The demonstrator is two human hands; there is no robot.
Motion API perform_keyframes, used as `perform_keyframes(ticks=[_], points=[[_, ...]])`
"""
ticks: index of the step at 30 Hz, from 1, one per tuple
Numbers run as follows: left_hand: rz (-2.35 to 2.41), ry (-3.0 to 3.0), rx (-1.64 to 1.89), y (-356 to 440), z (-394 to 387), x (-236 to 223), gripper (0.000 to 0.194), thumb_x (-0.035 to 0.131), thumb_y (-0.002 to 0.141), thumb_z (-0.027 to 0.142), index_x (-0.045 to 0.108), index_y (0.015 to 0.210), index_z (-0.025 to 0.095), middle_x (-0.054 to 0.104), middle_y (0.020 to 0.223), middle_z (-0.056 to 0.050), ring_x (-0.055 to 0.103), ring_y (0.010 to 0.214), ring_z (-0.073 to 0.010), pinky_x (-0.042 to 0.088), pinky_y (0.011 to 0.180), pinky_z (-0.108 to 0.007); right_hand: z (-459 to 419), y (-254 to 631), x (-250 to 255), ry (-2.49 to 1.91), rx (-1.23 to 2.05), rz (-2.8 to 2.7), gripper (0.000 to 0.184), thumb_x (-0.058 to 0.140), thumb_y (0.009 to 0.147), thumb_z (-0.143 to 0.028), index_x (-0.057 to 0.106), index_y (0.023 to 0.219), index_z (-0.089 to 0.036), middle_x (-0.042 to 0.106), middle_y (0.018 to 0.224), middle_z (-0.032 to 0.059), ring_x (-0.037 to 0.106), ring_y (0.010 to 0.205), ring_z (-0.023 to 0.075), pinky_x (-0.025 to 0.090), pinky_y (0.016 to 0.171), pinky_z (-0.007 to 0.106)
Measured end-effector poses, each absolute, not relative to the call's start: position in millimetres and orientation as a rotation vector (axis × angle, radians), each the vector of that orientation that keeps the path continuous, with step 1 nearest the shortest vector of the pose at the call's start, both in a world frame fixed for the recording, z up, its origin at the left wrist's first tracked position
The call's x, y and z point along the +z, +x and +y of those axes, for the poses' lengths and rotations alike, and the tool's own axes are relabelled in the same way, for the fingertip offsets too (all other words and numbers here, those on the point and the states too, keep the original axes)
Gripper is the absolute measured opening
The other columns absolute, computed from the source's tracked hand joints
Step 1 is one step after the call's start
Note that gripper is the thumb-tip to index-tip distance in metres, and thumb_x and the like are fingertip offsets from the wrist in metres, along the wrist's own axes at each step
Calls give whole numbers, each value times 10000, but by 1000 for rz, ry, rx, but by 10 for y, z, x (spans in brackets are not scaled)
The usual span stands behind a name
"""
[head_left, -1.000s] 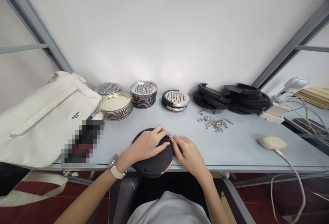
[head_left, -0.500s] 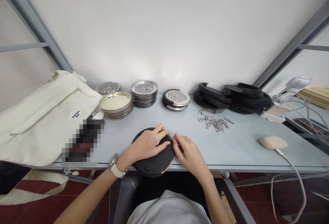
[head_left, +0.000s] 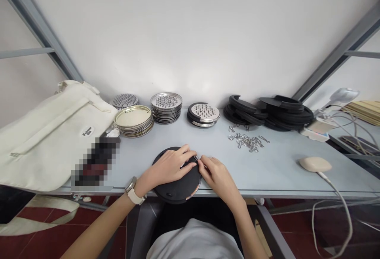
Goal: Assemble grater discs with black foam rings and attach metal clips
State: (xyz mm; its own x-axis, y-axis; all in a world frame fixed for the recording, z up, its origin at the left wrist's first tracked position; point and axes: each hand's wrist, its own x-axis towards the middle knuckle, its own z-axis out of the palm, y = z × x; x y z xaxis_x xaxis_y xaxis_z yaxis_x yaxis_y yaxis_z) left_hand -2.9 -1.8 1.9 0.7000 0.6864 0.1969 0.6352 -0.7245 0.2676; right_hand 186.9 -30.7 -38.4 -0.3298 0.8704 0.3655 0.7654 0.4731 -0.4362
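Observation:
A round black disc (head_left: 176, 185) with a metal edge showing at its lower right lies at the table's front edge, slightly overhanging it. My left hand (head_left: 170, 166) grips it from above, its palm across the top, thumb and fingers bent toward the right rim. At that rim my right hand (head_left: 218, 175) pinches a small metal clip (head_left: 196, 157), mostly covered by the fingers. Whether the clip passes through the disc cannot be made out. Similar loose metal clips (head_left: 247, 141) lie scattered behind my right hand.
Along the wall stand gold-rimmed lids (head_left: 133, 117), metal grater discs (head_left: 166, 106), a grater in a black holder (head_left: 205, 112) and black round parts (head_left: 286, 112). A cream bag (head_left: 56, 140) lies left; a white corded device (head_left: 315, 164) sits right.
Both hands keep almost the same place on the disc. The right fingers have shifted very slightly at the clip.

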Motion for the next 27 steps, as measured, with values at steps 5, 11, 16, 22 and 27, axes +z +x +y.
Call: perform_keyframes(ticks=[5, 11, 16, 22, 27], points=[[1067, 2733, 416, -34, -12, 15, 296, 390, 962, 342, 499, 1214, 233, 546, 1058, -44, 610, 792, -156, 467, 710, -283, -302, 1871, -387, -1354, 239, -2175, 216, 392, 955, -213, 452, 747, -210, 556, 672, 0, 494, 620, 150, 362, 585, 254], [1052, 2733, 416, -35, -10, 19, 290, 389, 962, 341, 509, 1202, 230, 547, 1050, -44, 607, 780, -150, 461, 701, -278, -296, 1875, -408, -1353, 238, -2179, 207, 400, 954, -206, 434, 750, -208, 533, 659, -8, 487, 619, 151, 353, 594, 258], [1044, 2731, 417, -32, -7, 22, 291, 393, 962, 336, 505, 1210, 233, 551, 1060, -41, 608, 792, -154, 459, 709, -280, -291, 1870, -431, -1342, 218, -2181, 202, 400, 956, -207, 429, 756, -209, 531, 667, -8, 486, 625, 152, 350, 604, 261], [1024, 2714, 430, -38, -11, 22, 302, 404, 960, 334, 499, 1229, 236, 564, 1073, -39, 613, 813, -153, 457, 724, -277, -296, 1876, -441, -1331, 169, -2185, 203, 397, 954, -200, 431, 753, -207, 526, 664, -9, 477, 619, 151, 350, 614, 263], [1032, 2721, 440, -40, 3, 19, 270, 380, 971, 312, 522, 1193, 256, 578, 1033, -13, 606, 800, -144, 442, 714, -271, -307, 1892, -474, -1343, 94, -2186, 225, 383, 957, -215, 413, 734, -210, 504, 646, -5, 452, 613, 158, 343, 616, 272]])
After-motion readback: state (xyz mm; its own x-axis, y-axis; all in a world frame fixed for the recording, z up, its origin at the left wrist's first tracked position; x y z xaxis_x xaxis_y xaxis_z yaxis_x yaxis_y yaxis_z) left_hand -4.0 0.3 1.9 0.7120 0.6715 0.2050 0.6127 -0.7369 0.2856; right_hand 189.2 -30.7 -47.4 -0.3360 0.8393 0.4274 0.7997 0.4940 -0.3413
